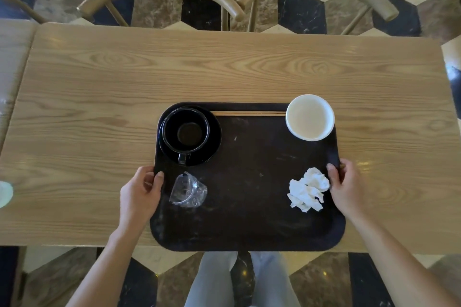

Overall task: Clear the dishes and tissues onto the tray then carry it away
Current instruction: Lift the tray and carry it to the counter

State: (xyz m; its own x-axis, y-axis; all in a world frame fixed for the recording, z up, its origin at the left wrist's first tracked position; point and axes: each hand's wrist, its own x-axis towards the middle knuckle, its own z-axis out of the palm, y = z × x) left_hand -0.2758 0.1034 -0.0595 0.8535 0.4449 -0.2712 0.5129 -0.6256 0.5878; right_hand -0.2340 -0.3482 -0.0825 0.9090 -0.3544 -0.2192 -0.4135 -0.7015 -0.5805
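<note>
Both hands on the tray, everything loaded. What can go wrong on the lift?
1. The clear plastic cup lies on its side near the left hand; any tilt may roll it off the tray.
2. The white bowl sits at the far right corner, partly over the rim, so it could slide off.
3. The chopsticks lie loose along the far edge, and the black cup on its saucer may shift.
</note>
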